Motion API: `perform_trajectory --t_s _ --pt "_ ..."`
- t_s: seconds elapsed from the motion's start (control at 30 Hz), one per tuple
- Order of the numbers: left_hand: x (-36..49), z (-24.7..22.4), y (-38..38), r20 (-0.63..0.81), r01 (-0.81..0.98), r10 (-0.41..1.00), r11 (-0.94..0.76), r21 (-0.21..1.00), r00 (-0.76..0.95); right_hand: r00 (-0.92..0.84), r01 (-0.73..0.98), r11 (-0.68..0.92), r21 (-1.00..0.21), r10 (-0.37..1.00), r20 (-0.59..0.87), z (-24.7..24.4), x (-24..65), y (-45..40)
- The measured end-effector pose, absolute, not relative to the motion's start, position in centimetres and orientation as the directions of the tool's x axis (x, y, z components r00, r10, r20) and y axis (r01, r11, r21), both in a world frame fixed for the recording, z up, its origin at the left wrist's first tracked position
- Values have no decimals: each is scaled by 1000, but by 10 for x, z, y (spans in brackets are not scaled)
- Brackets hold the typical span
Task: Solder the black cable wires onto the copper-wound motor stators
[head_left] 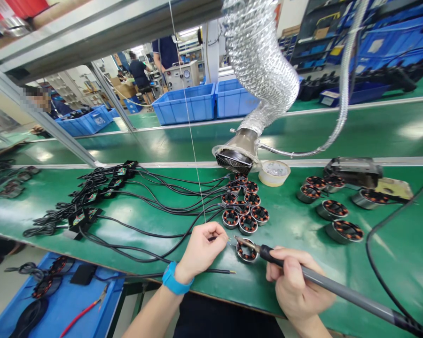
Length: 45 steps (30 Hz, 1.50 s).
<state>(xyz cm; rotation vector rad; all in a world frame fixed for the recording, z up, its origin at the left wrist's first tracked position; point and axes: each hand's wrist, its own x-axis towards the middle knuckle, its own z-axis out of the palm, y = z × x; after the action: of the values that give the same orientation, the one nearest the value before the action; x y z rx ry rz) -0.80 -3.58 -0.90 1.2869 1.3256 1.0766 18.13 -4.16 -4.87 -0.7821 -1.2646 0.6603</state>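
Note:
My right hand is closed round the grey handle of a soldering iron, whose tip points left over a motor stator with orange windings in a metal ring. Just left of that ring, my left hand pinches the end of a black cable, and thin wire ends show at the fingertips. A blue band circles the left wrist. Whether the iron's tip touches the wires I cannot tell. Below the left hand lies another black cable end. A thin strand of solder wire hangs down behind the left hand.
Several stators wired to black cables cluster behind; more stators stand at right. Circuit boards with cables lie at left. A fume extraction hose hangs above a round white tub. A blue bin sits at lower left.

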Motion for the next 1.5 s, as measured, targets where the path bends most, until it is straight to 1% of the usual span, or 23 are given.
perform_trajectory --t_s 0.23,0.37,0.43,0.53,0.6,0.73,0.87,1.07,1.17,1.33,1.43,1.5 --pt "-8 -9 -36 -71 136 997 67 988 25 182 23 577 -816 801 571 -50 182 -42" --pt "-8 -8 -36 -75 136 997 71 988 23 82 123 582 -804 801 592 -45 180 -40" --pt "-8 -8 -37 -74 136 997 70 988 24 4 171 622 -764 775 632 -39 177 -36" --pt "-7 -10 -38 -68 132 997 61 989 47 -105 232 712 -663 696 711 -29 170 -30" --pt "-7 -11 -39 -54 135 996 45 990 65 -166 266 745 -612 661 732 -26 166 -26" --pt "-7 -13 -42 9 187 997 -24 982 79 -235 272 752 -600 656 717 -28 162 -24" --pt "-7 -12 -45 67 240 994 -87 967 89 -241 267 767 -584 640 730 -30 160 -26" --pt "-10 -9 -45 121 301 984 -157 941 134 -232 295 817 -496 565 792 -36 160 -30" --pt "-11 -10 -45 85 273 986 -123 954 146 -224 319 823 -469 547 807 -38 161 -32" --pt "-10 -12 -46 8 157 987 -34 987 159 -261 329 833 -445 533 805 -39 160 -33" --pt "-10 -12 -46 -8 127 990 -11 992 144 -261 329 833 -445 533 805 -38 159 -33" --pt "-10 -12 -45 -27 127 991 11 992 127 -228 343 818 -462 549 804 -37 161 -35"
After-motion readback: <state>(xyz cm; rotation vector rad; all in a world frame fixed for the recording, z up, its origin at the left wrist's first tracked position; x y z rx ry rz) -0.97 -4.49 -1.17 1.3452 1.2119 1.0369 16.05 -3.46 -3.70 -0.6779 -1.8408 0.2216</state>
